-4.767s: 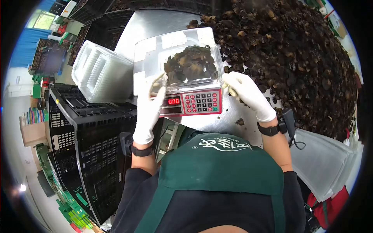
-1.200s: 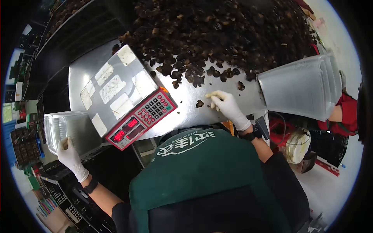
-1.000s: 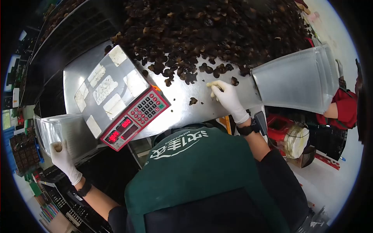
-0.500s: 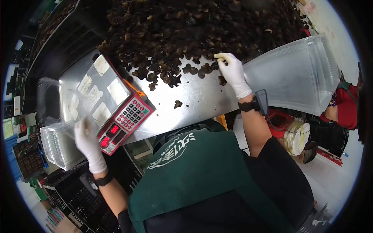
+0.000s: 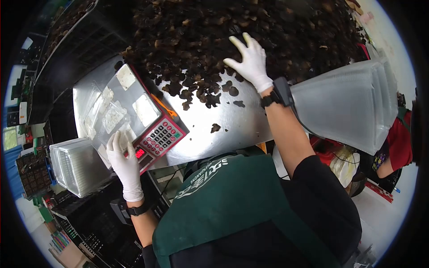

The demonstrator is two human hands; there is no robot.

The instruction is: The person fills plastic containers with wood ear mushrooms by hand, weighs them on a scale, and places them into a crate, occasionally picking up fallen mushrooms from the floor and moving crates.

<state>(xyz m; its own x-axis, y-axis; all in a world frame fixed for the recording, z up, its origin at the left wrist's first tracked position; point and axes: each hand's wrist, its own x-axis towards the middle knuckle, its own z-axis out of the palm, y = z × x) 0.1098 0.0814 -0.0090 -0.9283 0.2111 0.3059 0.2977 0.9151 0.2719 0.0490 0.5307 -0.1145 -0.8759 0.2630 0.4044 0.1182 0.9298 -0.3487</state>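
Observation:
My left hand (image 5: 120,163), in a white glove, is at the near edge of a clear plastic tray (image 5: 111,117) lying on the weighing scale (image 5: 161,138). Its fingers and thumb appear to hold the tray's edge, though the see-through plastic makes the contact hard to see. The scale has a red keypad panel and a lit red display. My right hand (image 5: 251,62), also gloved, spreads its fingers over the front of a big heap of dark wood ear mushrooms (image 5: 196,40). Nothing shows in its grasp.
Nested clear trays (image 5: 344,105) lie to the right of the metal table (image 5: 241,129). More stacked clear containers (image 5: 80,165) stand left of the scale. A black crate (image 5: 67,62) is at the upper left. Another person's red sleeve (image 5: 399,140) shows at the far right.
The clear tray, blurred in motion at the left before, now lies on the scale, with my left hand farther right. My right hand has moved up and left onto the mushrooms, its fingers spreading.

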